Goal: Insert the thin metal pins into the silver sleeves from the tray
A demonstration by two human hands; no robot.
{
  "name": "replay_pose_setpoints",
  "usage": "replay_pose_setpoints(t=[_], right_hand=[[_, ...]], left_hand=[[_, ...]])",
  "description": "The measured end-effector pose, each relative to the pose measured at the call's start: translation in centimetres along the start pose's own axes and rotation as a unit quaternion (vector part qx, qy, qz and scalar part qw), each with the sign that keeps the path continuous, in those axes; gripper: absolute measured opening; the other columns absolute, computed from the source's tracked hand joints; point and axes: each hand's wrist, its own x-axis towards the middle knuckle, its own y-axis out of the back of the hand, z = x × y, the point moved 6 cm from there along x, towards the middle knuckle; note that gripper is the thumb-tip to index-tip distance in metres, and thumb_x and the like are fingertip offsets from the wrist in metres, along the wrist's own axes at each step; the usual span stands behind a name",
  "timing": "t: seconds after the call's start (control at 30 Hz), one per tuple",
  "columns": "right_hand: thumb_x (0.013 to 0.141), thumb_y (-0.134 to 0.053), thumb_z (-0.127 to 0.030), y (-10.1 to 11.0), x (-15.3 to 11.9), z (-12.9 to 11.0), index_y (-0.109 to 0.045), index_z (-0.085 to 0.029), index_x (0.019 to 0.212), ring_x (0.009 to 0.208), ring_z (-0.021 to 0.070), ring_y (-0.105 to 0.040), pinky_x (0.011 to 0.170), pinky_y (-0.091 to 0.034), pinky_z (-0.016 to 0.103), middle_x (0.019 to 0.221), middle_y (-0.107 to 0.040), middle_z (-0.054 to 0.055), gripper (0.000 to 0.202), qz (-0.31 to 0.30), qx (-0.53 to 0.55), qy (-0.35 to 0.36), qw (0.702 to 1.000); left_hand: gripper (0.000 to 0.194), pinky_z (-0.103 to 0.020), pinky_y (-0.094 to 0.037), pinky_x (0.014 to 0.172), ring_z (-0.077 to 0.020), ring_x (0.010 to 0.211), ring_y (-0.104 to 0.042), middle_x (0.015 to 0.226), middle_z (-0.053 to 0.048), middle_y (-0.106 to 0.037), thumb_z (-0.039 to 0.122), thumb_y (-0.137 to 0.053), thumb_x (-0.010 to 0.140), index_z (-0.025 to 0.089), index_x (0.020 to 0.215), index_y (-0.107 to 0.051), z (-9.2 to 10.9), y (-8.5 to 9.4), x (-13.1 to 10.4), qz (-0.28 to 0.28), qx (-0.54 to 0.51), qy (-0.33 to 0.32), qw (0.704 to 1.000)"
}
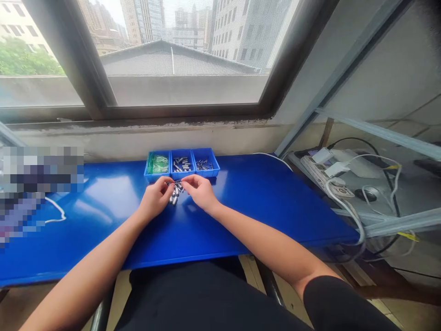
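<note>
My left hand and my right hand face each other over the blue table, fingers pinched. Between their fingertips is a thin metal piece, held from both sides. Just below it lies a small pile of metal parts on the table. Right behind the hands stand three blue bins: the left bin holds a green bag of small pieces, the middle one short metal cylinders, the right one thin metal pins.
A window and wall rise behind the table. At right, a metal-framed shelf holds a power strip, white cables and a dark mouse. A white cable lies at the left, beside a pixelated area.
</note>
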Motion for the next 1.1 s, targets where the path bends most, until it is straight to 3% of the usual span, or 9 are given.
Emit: replay_pose_setpoints(t=[0.4, 0.63, 0.87, 1.1], right_hand=[[0.074, -0.066, -0.036, -0.02, -0.04, 0.11, -0.066, -0.017, 0.084, 0.068, 0.0136, -0.060, 0.064, -0.049, 0.027, 0.076, -0.067, 0.003, 0.022, 0.004, 0.004, -0.004, 1.000], [0.074, -0.067, -0.037, -0.10, -0.16, 0.10, -0.067, -0.017, 0.084, 0.067, 0.0136, -0.059, 0.063, -0.049, 0.028, 0.076, -0.067, 0.003, 0.023, -0.004, 0.001, 0.002, 1.000], [0.072, -0.068, -0.037, -0.02, 0.03, 0.26, -0.067, -0.017, 0.083, 0.068, 0.0143, -0.059, 0.063, -0.048, 0.029, 0.076, -0.067, 0.003, 0.023, 0.004, 0.017, -0.013, 1.000], [0.073, -0.067, -0.035, -0.17, -0.05, 0.18, -0.067, -0.016, 0.084, 0.067, 0.0136, -0.058, 0.063, -0.047, 0.029, 0.076, -0.066, 0.003, 0.021, -0.006, 0.017, -0.005, 1.000]], left_hand=[[0.021, -0.021, -0.033, 0.050, -0.0088, 0.045, -0.039, 0.050, 0.007, -0.043, 0.037, -0.049, 0.089, 0.019, 0.094, -0.058, 0.00, -0.06, 0.03, 0.006, 0.008, -0.006, 1.000], [0.030, -0.021, -0.035, 0.052, -0.0100, 0.052, -0.047, 0.060, 0.003, -0.055, 0.041, -0.043, 0.092, 0.017, 0.082, -0.058, -0.32, -0.06, 0.05, 0.002, 0.013, 0.005, 1.000], [0.022, -0.020, -0.033, 0.051, -0.0079, 0.046, -0.039, 0.053, 0.008, -0.045, 0.038, -0.051, 0.089, 0.018, 0.099, -0.058, -0.03, -0.06, -0.09, 0.004, -0.012, -0.003, 1.000], [0.025, -0.021, -0.034, 0.052, -0.0087, 0.051, -0.044, 0.058, 0.004, -0.052, 0.039, -0.047, 0.092, 0.017, 0.088, -0.060, -0.36, -0.14, 0.02, 0.001, -0.003, -0.008, 1.000]])
